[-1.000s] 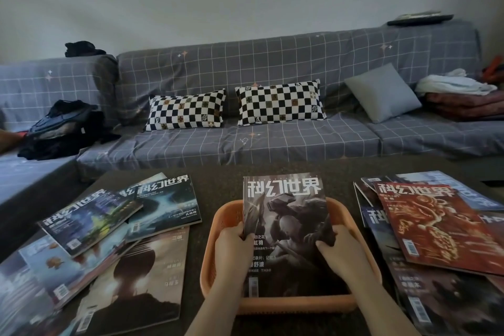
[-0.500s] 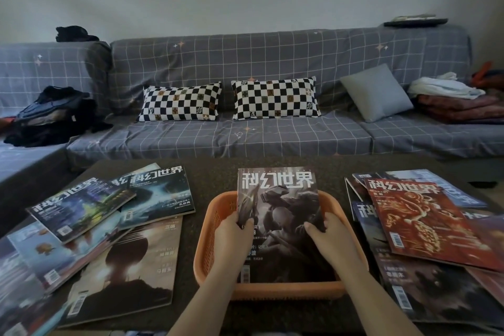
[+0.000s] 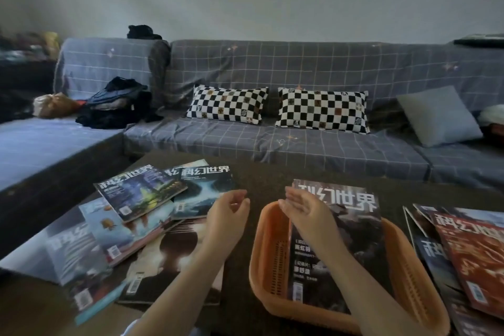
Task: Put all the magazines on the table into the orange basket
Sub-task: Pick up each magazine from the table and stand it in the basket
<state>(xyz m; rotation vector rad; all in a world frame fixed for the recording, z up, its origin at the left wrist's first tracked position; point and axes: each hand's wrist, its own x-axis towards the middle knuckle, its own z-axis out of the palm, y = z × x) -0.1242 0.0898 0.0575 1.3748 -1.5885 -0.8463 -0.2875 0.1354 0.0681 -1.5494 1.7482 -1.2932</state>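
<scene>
An orange basket [image 3: 268, 262] stands on the dark table [image 3: 261, 172], right of centre. A grey-covered magazine [image 3: 346, 226] lies in it, its top end sticking out over the far rim. My right hand [image 3: 305, 210] hovers open above the basket's left side, holding nothing. My left hand [image 3: 229, 213] is open too, over the table between the basket and a spread of several magazines [image 3: 141, 194] on the left. A red-covered magazine [image 3: 474, 248] tops another pile at the right edge.
A grey checked sofa [image 3: 300, 139] runs behind the table, with two black-and-white checkered pillows [image 3: 226, 105], a grey cushion [image 3: 439, 114] and a heap of dark clothes [image 3: 117, 106] at its left corner.
Both hands have let go of the grey magazine, which now rests in the basket. They lifted and moved left, and my view swung left.
</scene>
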